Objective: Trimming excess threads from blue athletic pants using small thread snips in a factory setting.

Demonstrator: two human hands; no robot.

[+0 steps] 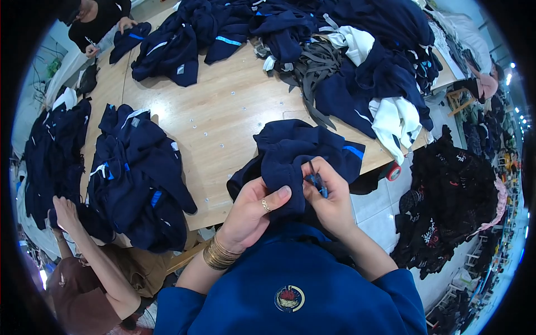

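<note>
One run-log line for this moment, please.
left hand: holds navy garment | right hand: holds blue snips | navy garment: partly on table

Bright, cool light; white glare on tabletop point(218, 111); edges bent, black fisheye rim.

Pale wooden table point(223, 173) under navy garments point(139, 173) and dark grey strips point(319, 64)

Garment workshop: navy clothes point(282, 28) lay heaped on worktable point(218, 123), twelve o'clock; black garments point(441, 201) sat on floor point(377, 226), three o'clock.
</note>
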